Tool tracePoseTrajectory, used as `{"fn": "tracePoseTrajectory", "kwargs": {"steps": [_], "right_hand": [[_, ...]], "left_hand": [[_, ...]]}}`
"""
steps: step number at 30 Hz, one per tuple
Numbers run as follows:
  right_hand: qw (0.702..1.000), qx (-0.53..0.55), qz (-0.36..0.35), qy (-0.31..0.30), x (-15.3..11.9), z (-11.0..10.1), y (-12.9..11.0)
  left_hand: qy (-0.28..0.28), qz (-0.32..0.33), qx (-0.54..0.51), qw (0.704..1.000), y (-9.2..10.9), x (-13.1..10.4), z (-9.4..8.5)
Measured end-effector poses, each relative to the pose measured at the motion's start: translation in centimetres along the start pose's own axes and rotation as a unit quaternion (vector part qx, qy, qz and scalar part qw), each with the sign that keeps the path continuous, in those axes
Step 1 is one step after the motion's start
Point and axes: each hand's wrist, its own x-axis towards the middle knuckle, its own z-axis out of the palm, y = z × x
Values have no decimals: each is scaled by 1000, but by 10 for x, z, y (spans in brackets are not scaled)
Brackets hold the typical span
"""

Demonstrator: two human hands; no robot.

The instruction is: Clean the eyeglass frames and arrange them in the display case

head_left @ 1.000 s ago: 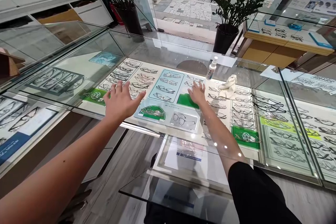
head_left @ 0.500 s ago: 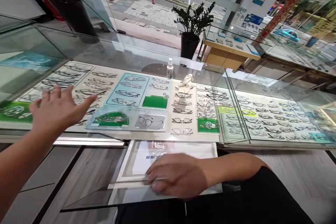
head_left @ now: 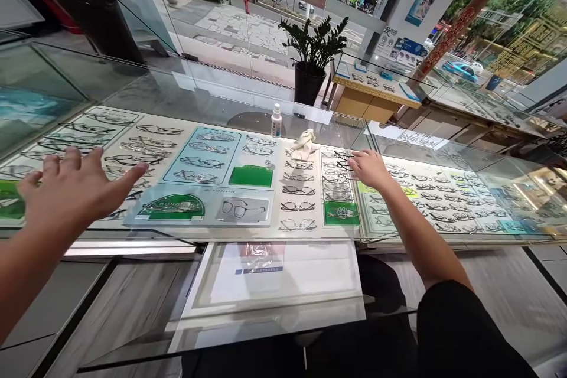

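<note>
My left hand (head_left: 73, 189) is spread with fingers apart over the left part of the glass display counter (head_left: 212, 85), above rows of eyeglasses (head_left: 159, 130). It holds nothing. On the right, my right hand (head_left: 370, 168) has its fingers on or right beside a dark pair of glasses (head_left: 343, 155) lying on the glass top. Left of that hand are a crumpled cream cloth (head_left: 303, 144) and a small white spray bottle (head_left: 276, 121). Below the counter edge, a white drawer (head_left: 283, 310) stands pulled out, with papers and a clear plastic packet (head_left: 257, 255) inside.
Green and blue display cards (head_left: 251, 176) lie among the glasses under the counter top. Beyond the counter stand a potted plant (head_left: 310, 80) and a wooden display table (head_left: 363, 100). More glasses fill the case at the right.
My right hand has left the drawer front and reached forward to the dark glasses on the counter. My left hand stays spread over the left part. The view has shifted slightly.
</note>
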Motion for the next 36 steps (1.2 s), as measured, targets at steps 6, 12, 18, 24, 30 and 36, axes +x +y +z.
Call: {"fn": "tracePoseTrajectory", "kwargs": {"steps": [6,12,18,24,30,36], "right_hand": [[999,-11,5,39,-2,-11,-8],[974,110,-160,116,-88,-59,-55],[885,278,-343,-148,-171,-80,-124],[869,275,-353,-212,-176,9,-190],[958,155,-219,-103,-108,113,-250],[973,159,-168,-12,5,148,-287]], "left_hand": [[1,7,-5,1000,-2,0,2],[-12,8,-17,1000,-7,1,4],[-22,15,-46,999,-8,-1,8],[-23,12,-69,997,-8,-3,8],[-14,17,-67,998,-8,-3,9],[-15,4,-51,999,-10,-2,9]]}}
